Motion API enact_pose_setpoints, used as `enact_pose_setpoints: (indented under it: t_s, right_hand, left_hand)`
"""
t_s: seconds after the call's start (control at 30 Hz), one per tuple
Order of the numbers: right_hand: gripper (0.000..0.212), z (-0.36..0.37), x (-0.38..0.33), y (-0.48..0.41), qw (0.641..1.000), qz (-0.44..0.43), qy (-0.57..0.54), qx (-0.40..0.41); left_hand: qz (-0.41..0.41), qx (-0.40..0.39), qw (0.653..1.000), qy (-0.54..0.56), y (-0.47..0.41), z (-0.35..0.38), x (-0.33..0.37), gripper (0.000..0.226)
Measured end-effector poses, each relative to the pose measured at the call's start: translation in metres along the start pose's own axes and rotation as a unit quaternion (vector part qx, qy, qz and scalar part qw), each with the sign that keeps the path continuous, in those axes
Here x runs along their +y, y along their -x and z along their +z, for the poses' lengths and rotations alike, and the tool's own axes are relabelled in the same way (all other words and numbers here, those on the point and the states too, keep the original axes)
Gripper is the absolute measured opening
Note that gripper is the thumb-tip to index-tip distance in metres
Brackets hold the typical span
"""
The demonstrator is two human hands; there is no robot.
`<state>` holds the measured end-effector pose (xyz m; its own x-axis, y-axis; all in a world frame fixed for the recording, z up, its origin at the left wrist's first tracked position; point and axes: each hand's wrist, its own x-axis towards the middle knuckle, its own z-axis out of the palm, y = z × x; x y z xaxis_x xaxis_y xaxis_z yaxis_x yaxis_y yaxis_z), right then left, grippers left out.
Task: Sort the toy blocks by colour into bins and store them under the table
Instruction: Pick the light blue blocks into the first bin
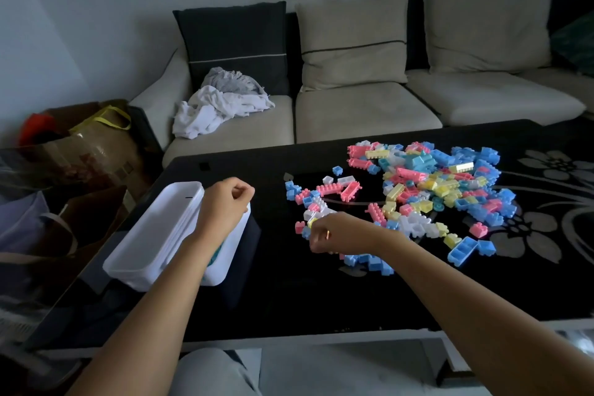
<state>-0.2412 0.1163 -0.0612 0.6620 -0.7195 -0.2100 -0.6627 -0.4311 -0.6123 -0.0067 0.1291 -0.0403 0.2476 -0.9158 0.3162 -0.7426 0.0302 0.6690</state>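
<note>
Barely started: the pastel plastic toy blocks (434, 190) lie heaped far right on the black glass table (289, 292). My left hand (225, 202) curls over the stacked white plastic bins (144, 235); my right hand (328, 231) curls at the heap's near-left edge. I cannot tell what either holds.

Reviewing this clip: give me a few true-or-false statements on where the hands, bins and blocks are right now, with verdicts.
1. The blocks lie loose on the table. True.
2. Crumpled cloths lie on the sofa. True.
3. The bins stand on the sofa. False: they stand at the table's left end.
4. The left hand is among the blocks. False: it is over the bins, fingers curled.
5. The right hand is at the near-left edge of the blocks. True.
</note>
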Motion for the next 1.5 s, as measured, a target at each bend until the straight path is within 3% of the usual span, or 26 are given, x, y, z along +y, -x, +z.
enact_pose_setpoints:
  t_s: [0.17,0.27,0.43,0.5,0.57,0.73,0.83,0.93,1.03,1.13,1.23,1.33,1.5]
  right_hand:
    - [0.012,-0.025,0.03,0.031,0.991,0.007,0.012,0.134]
    - [0.015,-0.039,0.061,0.056,0.971,0.04,0.041,0.233]
    - [0.027,-0.065,0.125,0.099,0.906,0.175,0.047,0.383]
    - [0.035,-0.069,0.146,0.111,0.884,0.224,0.035,0.408]
    - [0.042,-0.07,0.159,0.117,0.881,0.248,0.021,0.403]
    - [0.048,-0.066,0.184,0.117,0.913,0.245,0.073,0.319]
    - [0.024,-0.069,0.192,0.121,0.89,0.266,0.124,0.35]
    - [0.025,-0.075,0.191,0.124,0.867,0.27,0.133,0.397]
    - [0.021,-0.073,0.183,0.116,0.894,0.205,0.111,0.383]
    - [0.033,-0.062,0.176,0.097,0.923,0.169,0.119,0.325]
    - [0.042,-0.057,0.176,0.083,0.921,0.202,0.116,0.311]
    - [0.049,-0.057,0.174,0.079,0.917,0.199,0.157,0.309]
    - [0.035,-0.06,0.183,0.082,0.926,0.179,0.167,0.287]
  left_hand:
    - [0.04,-0.04,0.995,0.08,0.003,0.047,0.05,0.013]
    - [0.078,-0.108,0.987,0.091,0.008,0.087,0.082,0.014]
    - [0.152,-0.208,0.962,0.088,0.021,0.158,0.133,0.019]
    - [0.181,-0.242,0.95,0.081,0.022,0.184,0.149,0.021]
    - [0.201,-0.264,0.941,0.06,0.021,0.206,0.162,0.024]
    - [0.214,-0.259,0.942,0.001,0.012,0.246,0.178,0.032]
    - [0.246,-0.264,0.932,-0.04,0.014,0.259,0.174,0.028]
    - [0.273,-0.212,0.935,-0.079,0.015,0.265,0.165,0.022]
    - [0.26,-0.179,0.936,-0.157,0.004,0.268,0.162,0.017]
    - [0.245,-0.163,0.941,-0.167,-0.008,0.271,0.169,0.008]
    - [0.306,-0.208,0.924,-0.094,-0.019,0.277,0.179,0.025]
    - [0.336,-0.278,0.894,-0.105,-0.029,0.285,0.186,0.043]
    - [0.314,-0.283,0.893,-0.153,-0.043,0.282,0.183,0.023]
